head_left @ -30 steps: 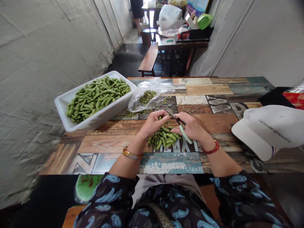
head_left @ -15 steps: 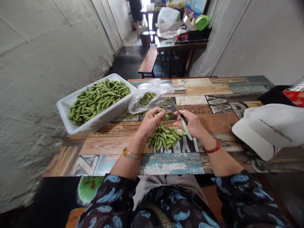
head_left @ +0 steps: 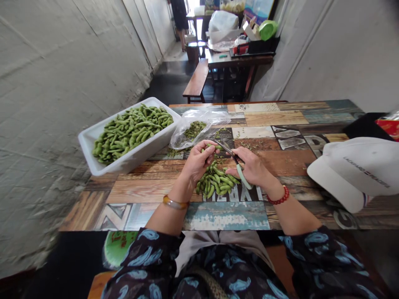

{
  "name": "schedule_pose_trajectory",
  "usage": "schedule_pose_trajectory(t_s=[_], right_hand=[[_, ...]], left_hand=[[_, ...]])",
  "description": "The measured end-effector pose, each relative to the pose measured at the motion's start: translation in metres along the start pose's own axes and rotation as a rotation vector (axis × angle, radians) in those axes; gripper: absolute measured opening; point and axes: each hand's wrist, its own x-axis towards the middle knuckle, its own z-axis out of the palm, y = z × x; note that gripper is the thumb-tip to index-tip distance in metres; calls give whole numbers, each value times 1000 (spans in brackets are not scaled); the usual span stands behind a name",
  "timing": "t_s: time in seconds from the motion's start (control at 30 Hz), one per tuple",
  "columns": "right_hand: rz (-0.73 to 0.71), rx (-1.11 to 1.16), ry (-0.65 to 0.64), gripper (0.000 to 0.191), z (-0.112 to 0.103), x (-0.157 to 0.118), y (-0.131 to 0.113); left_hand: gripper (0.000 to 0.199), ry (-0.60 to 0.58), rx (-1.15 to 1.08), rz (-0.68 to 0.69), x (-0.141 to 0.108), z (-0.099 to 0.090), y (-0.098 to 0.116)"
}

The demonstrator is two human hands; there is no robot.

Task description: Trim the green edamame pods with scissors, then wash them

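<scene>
Between the thumb and fingers of my left hand (head_left: 201, 160) is a green soybean pod (head_left: 218, 147). My right hand (head_left: 251, 166) grips a pair of scissors (head_left: 243, 176) with pale green handles; their blades point up and left, close against the pod's end. Below both hands lies a pile of soybean pods (head_left: 218, 180) on the patterned wooden table (head_left: 134, 189). Beyond my left hand, a clear plastic bag (head_left: 179, 135) holds small green trimmings (head_left: 195, 129). To the left stands a white plastic tub (head_left: 137, 160) heaped with pods (head_left: 131, 133).
A white cap (head_left: 358, 166) lies on the table at the right, by a black and red item (head_left: 388, 126). Loose trimmings are scattered past my hands. Farther back are a wooden bench (head_left: 196, 79), a second table with bags and boxes, and a person's legs (head_left: 180, 25).
The scissors have moved slightly left, bringing their blades onto the pod's end by my left fingers. My right hand has turned a little. The whole view has shifted slightly.
</scene>
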Motion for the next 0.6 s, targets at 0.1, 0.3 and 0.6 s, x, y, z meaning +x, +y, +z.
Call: schedule_pose_trajectory(t_s=[0.1, 0.3, 0.6], right_hand=[[-7, -10, 12, 50, 0, 0, 0], [-53, -32, 37, 53, 1, -1, -1], [-71, -48, 24, 50, 0, 0, -1]], left_hand=[[35, -6, -11, -3, 0, 0, 0], [37, 6, -35, -14, -1, 3, 1], [35, -17, -11, -12, -1, 5, -3]])
